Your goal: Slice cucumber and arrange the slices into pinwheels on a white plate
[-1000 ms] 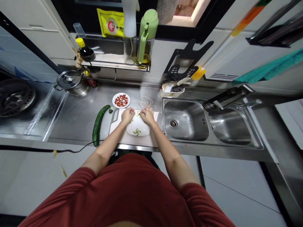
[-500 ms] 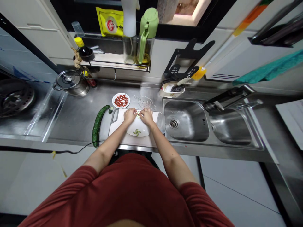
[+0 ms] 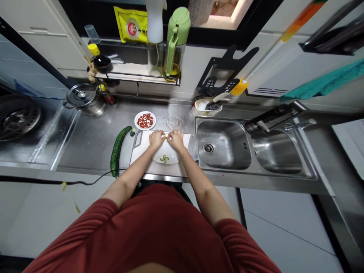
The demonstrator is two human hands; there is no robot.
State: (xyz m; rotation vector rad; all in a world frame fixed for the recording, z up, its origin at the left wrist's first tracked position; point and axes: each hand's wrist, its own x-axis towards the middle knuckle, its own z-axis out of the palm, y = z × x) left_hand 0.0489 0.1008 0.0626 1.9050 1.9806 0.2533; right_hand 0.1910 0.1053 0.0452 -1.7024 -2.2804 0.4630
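Both hands meet over the far side of a white plate (image 3: 171, 154), which rests on a white cutting board (image 3: 139, 149). My left hand (image 3: 156, 139) and my right hand (image 3: 175, 139) are closed, their fingertips pinching a small pale green piece (image 3: 166, 135) between them. Several green-edged cucumber slices (image 3: 164, 159) lie fanned out on the near part of the plate. A long dark green cucumber (image 3: 116, 151) lies left of the board, and a small cut cucumber end (image 3: 132, 133) sits by the board's far left corner.
Behind the board stands a small white plate of red pieces (image 3: 145, 121). The double sink (image 3: 224, 146) is to the right, with a utensil holder (image 3: 206, 109) behind it. A lidded pot (image 3: 87, 100) stands at the back left, and a rack (image 3: 136, 72) holds bottles above. A black cable (image 3: 88, 183) crosses the front edge.
The fingertips have shifted slightly around the small green piece, and less of it shows between them. Plate, slices and board stay in place.
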